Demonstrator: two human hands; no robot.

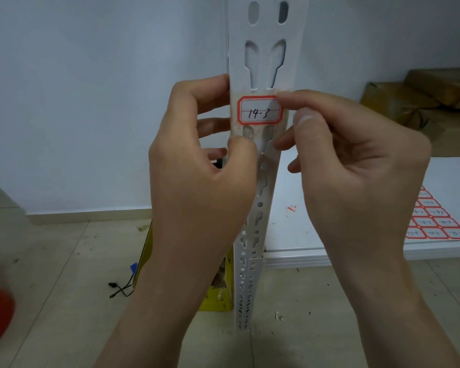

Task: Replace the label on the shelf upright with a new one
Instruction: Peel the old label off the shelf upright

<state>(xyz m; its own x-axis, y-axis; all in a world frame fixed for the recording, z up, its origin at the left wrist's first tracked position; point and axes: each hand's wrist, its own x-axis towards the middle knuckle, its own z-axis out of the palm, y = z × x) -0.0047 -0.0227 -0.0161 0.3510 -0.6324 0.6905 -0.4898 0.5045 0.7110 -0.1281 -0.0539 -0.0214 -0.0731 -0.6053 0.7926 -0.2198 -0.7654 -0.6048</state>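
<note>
A white perforated shelf upright (260,62) stands in the middle of the view. On it is a white label with a red border (259,110), handwritten "14-3", over a patch of old tape residue. My right hand (356,176) pinches the label's upper right corner between thumb and forefinger. My left hand (202,166) curls round the upright's left edge, its thumb pressed on the front just below the label.
A sheet of red-bordered labels (436,221) lies on the white shelf board (329,235) at right. Brown wrapped parcels (422,94) sit at the back right. A yellow box (223,296) and a black cord (120,288) lie on the tiled floor.
</note>
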